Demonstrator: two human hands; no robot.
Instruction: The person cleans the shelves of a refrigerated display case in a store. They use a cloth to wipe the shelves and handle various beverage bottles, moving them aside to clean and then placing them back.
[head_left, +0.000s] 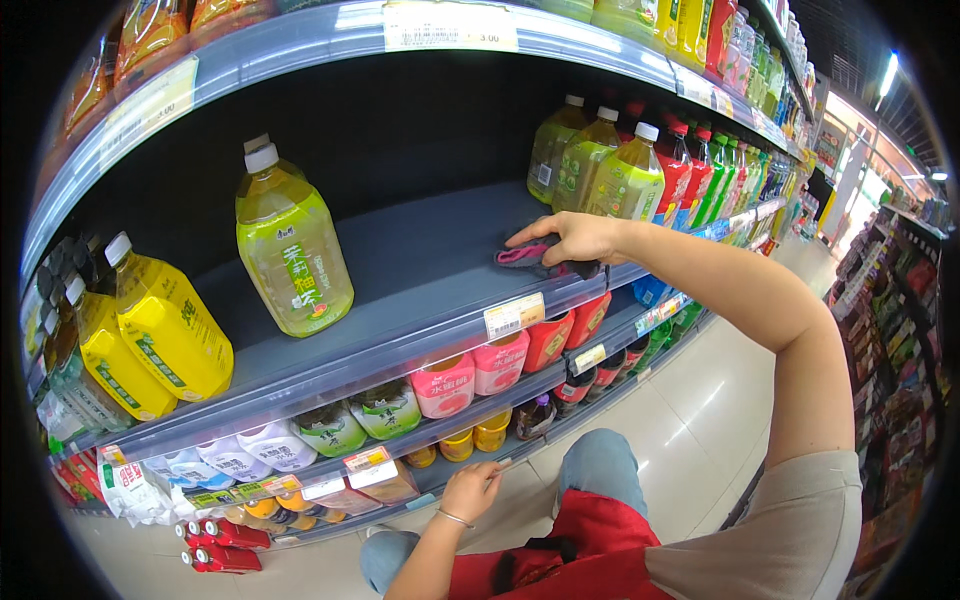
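Observation:
My right hand (581, 238) reaches onto the middle shelf board (435, 225) and holds a dark grey and pink cloth (525, 257) against its surface near the front edge. Just behind that hand are large bottles of yellow-green tea (625, 180) with white caps. A similar bottle (295, 251) stands by itself to the left, with another cap showing behind it. Low in front of the shelves, my left hand (471, 491) hangs with loosely bent fingers and nothing visible in it. A bangle (455, 518) circles that wrist.
Yellow drink bottles (176, 322) stand at the shelf's left end. Price tags (514, 316) line its raised clear front lip. Pink-labelled bottles (444, 386) fill part of the shelf below. Red bottles in a pack (225, 546) rest on the floor. Another shelf rack (877, 322) flanks the aisle.

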